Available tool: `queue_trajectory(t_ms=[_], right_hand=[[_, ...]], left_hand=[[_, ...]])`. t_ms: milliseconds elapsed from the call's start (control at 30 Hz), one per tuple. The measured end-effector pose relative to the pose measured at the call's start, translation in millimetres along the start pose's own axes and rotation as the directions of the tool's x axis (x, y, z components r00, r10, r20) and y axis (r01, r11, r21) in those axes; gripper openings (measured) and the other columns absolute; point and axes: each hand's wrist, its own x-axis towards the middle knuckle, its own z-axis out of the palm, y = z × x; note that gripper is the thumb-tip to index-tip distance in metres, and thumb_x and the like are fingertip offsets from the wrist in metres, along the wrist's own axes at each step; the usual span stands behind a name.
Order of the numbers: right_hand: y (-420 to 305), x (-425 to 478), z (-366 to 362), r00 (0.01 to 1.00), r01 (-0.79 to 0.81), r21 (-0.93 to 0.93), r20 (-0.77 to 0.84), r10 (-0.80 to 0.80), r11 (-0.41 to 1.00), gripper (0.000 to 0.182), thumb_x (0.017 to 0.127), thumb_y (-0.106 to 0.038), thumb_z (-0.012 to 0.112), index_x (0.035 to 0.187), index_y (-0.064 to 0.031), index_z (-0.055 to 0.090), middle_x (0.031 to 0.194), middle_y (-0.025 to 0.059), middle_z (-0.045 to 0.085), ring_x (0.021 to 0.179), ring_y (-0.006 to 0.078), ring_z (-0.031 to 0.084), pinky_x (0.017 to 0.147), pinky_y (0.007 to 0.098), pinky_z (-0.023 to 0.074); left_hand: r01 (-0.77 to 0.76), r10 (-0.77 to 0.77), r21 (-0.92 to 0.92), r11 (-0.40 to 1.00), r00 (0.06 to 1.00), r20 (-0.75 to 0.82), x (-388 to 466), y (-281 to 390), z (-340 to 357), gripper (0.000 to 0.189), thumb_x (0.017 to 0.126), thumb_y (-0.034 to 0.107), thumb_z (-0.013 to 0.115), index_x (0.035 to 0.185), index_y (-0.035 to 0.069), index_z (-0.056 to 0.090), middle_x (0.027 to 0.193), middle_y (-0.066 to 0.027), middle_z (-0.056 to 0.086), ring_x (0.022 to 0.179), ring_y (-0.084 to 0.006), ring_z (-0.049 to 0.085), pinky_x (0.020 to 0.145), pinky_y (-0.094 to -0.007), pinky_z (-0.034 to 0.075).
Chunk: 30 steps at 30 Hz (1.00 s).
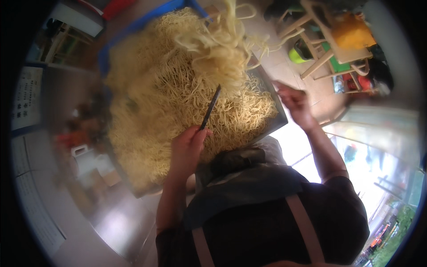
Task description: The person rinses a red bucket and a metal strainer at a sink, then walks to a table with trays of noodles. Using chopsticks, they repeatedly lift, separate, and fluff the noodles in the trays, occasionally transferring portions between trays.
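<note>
A large tray with raised edges lies before me, heaped with thin yellow noodles. My left hand grips dark chopsticks over the near part of the heap; whether one or two sticks show is hard to tell. From their tip a thick clump of noodles hangs in the air, with loose strands spreading to the right. My right hand, blurred, is just off the tray's right edge with its fingers loosely apart and nothing visible in it. Haze like steam veils the left side of the noodles.
A blue rim runs along the tray's far left side. Wooden chairs and a lime-green bin stand on the tiled floor at far right. To the left are a white container and a wall notice with writing.
</note>
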Motion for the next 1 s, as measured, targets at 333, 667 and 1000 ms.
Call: queue_trajectory(t_ms=[333, 667, 1000], right_hand=[[-55, 15, -5, 0.988, 0.139, -0.011, -0.060, -0.139, 0.990, 0.028, 0.091, -0.009, 0.053, 0.117, 0.0010, 0.057, 0.091, 0.0095, 0.068, 0.075, 0.0127, 0.061, 0.068, 0.0269, 0.0497], [-26, -9, -16, 0.990, -0.103, -0.092, -0.109, 0.092, 0.990, 0.027, 0.088, -0.004, 0.057, 0.113, 0.0036, 0.059, 0.088, 0.0095, 0.067, 0.075, 0.0108, 0.057, 0.068, 0.0241, 0.0491], [70, -53, -92, 0.879, -0.118, -0.895, 0.108, 0.464, 0.431, 0.020, 0.088, -0.025, 0.053, 0.096, -0.0161, 0.069, 0.084, 0.0061, 0.068, 0.076, 0.0220, 0.064, 0.071, 0.0334, 0.0516]], left_hand=[[-0.027, 0.028, 0.016, 1.000, 0.993, -0.112, -17, 44, -13, 0.016, 0.088, 0.013, 0.053, 0.088, 0.005, 0.066, 0.060, 0.0018, 0.052, 0.053, -0.0033, 0.043, 0.048, -0.0216, 0.034], [0.045, -0.063, 0.189, 0.981, 0.994, 0.092, -11, 6, 5, 0.019, 0.088, 0.020, 0.055, 0.091, 0.004, 0.065, 0.064, -0.0051, 0.057, 0.059, -0.0129, 0.051, 0.055, -0.0293, 0.042], [-0.136, -0.026, 0.606, 0.784, 0.968, 0.251, -25, -73, -51, 0.020, 0.087, 0.020, 0.052, 0.085, 0.003, 0.063, 0.068, -0.0164, 0.059, 0.062, -0.0259, 0.057, 0.059, -0.0366, 0.044]])
